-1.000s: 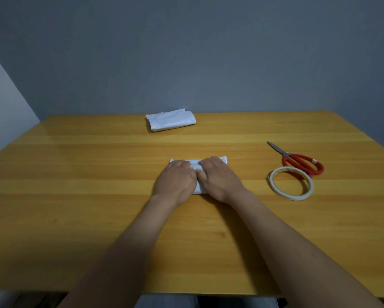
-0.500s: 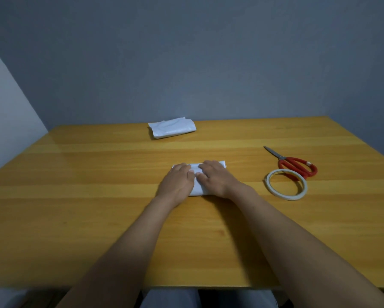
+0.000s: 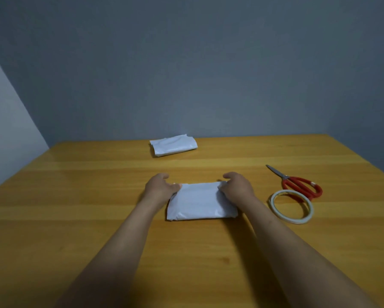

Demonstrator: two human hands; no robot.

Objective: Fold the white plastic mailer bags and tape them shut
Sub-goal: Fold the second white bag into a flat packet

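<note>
as if to pin its folds, the left hand (image 3: 160,188) and right hand (image 3: 238,188) each grip an end of the bag (image 3: 201,204).

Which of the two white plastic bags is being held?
The nearer folded white plastic mailer bag, gripped at both ends; the far bag lies untouched.

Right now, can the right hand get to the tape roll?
Probably yes. The tape roll lies flat on the table just right of the right hand, nothing between them; the scissors lie beyond it. But that hand grips the folded mailer bag and must let go first.
</note>
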